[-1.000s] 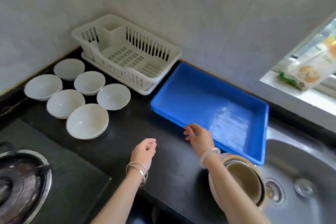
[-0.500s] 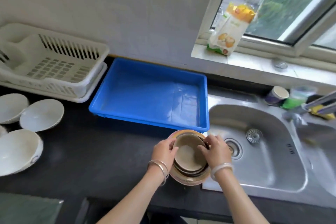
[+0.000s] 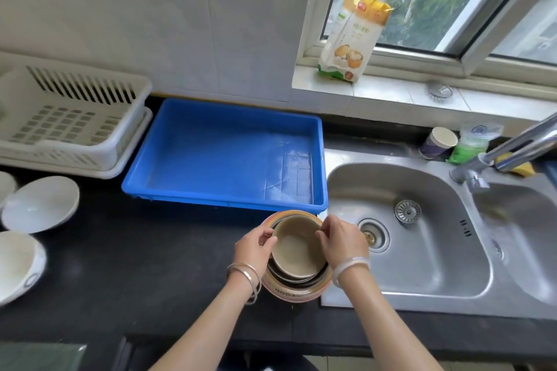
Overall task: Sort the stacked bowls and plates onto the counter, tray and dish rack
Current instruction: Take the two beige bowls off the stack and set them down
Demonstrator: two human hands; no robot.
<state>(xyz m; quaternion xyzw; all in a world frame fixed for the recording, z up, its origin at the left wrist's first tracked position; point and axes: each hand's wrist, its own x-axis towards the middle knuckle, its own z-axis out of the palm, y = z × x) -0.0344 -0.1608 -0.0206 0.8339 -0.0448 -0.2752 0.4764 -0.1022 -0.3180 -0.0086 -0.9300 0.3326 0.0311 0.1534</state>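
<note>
Both hands have left the black stone counter (image 3: pixel 144 265) for the stack of nested brown and beige bowls (image 3: pixel 291 292) at the steel sink's (image 3: pixel 428 244) left edge. Left hand (image 3: pixel 254 245) and right hand (image 3: pixel 342 242) pinch opposite rims of the top beige ceramic bowl (image 3: pixel 297 253), fingers curled. Just behind lies the blue plastic tray (image 3: pixel 223 153), with the white slatted dish rack (image 3: pixel 75 117) to its left.

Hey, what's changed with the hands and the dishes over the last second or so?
A second ago both hands were empty over the counter. Now the left hand and right hand grip the rim of the top bowl of the stack, one on each side. The blue tray, dish rack and white bowls stayed put.
</note>
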